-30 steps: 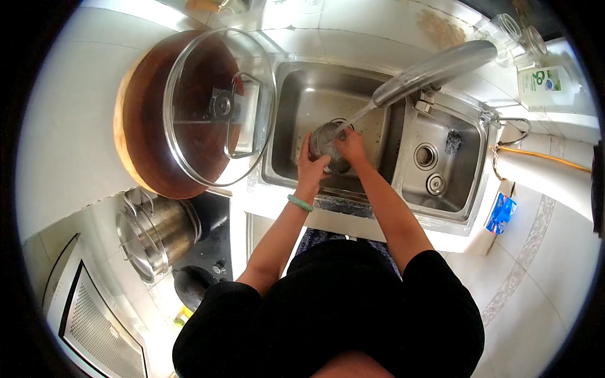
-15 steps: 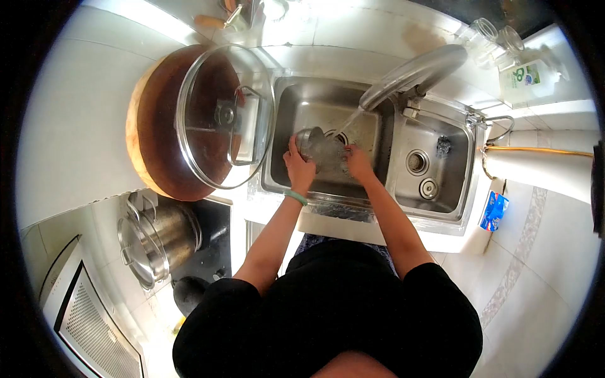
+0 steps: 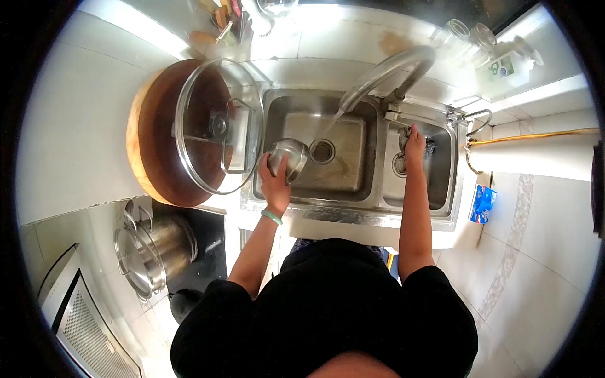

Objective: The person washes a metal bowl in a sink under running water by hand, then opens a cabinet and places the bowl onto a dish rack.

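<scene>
In the left basin (image 3: 353, 183) of the steel sink, my left hand (image 3: 274, 186) is closed on a small metal bowl (image 3: 291, 157), fingers over its rounded outside. The bowl is tilted beside the drain. A thin stream of water falls from the curved faucet (image 3: 378, 79) to the bowl's right. Over the right basin (image 3: 441, 183), my right hand (image 3: 414, 154) is closed on a crumpled grey cloth (image 3: 403, 140), which hangs at the fingers' left. A dark wire scrubber (image 3: 430, 148) lies just right of that hand, partly hidden.
A glass lid (image 3: 183, 120) with a metal rim leans over a round wooden board (image 3: 151, 126) left of the sink. A large steel pot (image 3: 167, 242) stands on the stove. Glass jars (image 3: 482, 34) line the back ledge. A blue packet (image 3: 483, 204) is at the right.
My right hand has moved right, from under the water in the left basin to the right basin. My left hand has turned the bowl over and drawn it toward the left.
</scene>
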Demonstrator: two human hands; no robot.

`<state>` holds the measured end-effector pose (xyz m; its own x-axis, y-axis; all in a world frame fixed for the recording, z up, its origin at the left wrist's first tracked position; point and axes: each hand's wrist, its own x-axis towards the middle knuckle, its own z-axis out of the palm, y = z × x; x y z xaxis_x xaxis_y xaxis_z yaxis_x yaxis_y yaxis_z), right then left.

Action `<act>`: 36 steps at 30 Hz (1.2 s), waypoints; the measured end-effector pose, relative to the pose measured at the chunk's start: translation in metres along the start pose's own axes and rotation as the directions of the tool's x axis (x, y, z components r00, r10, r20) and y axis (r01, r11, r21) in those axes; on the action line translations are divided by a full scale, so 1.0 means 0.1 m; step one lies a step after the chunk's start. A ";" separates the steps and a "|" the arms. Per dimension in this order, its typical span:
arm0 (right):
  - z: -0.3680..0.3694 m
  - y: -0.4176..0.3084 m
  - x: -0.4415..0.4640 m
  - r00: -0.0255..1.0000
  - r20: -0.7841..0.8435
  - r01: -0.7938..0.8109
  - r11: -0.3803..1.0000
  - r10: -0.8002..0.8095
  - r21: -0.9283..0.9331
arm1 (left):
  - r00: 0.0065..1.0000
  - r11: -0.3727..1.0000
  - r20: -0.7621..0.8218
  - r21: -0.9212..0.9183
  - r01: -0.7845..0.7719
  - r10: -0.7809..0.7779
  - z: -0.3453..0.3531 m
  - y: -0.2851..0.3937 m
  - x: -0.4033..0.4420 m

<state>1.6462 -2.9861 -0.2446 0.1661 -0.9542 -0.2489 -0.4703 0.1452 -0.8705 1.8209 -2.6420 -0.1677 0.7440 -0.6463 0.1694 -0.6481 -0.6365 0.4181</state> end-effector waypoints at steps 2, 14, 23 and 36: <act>0.02 -0.08 0.10 1.000 0.012 -0.009 0.998 0.008 0.070 | 1.000 1.000 0.014 -0.017 -0.019 0.019 -0.11 -0.01 -0.05; -0.29 -0.68 -0.54 0.842 0.499 -0.329 0.927 0.203 0.178 | 0.371 -0.102 0.821 -0.454 0.885 -0.435 -0.26 0.36 -0.33; -0.92 -1.39 -1.43 0.541 0.644 0.706 0.708 -0.541 0.002 | 0.514 -0.207 0.826 -0.474 0.856 0.230 0.19 1.58 0.13; -2.96 -3.26 1.71 0.456 0.084 0.564 0.214 -0.886 -0.797 | 0.609 -0.258 0.535 -0.589 0.766 0.585 0.26 4.20 2.01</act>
<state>1.5712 -3.2739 0.1230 0.5654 -0.5415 0.6221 -0.6982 -0.7158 0.0115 1.6939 -3.0502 0.0192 -0.0133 -0.9914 -0.1299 0.8328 -0.0829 0.5473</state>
